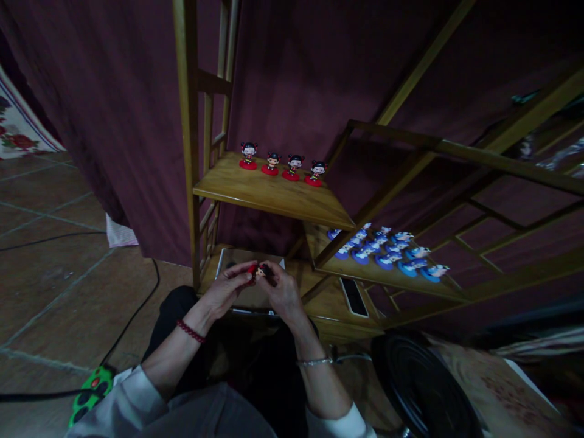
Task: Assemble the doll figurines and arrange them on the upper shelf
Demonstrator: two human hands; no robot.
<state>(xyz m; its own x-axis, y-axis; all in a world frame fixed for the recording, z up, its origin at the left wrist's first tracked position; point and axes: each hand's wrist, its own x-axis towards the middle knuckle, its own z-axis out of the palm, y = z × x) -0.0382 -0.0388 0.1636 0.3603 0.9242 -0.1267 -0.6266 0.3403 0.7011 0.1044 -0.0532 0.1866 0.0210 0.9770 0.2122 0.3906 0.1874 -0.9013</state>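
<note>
four red-based figurines (294, 164), one held figurine (260, 272), two hands (228, 285).

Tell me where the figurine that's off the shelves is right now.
In the head view, the figurine is just left of centre, between the fingers of the left hand and right hand, pictured below the shelf.

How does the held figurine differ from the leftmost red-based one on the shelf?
The held figurine is tipped sideways; the shelf figurine stands upright. The left hand and right hand partly cover the held figurine, while the shelf figurine shows uncovered. Both show black and red.
</note>
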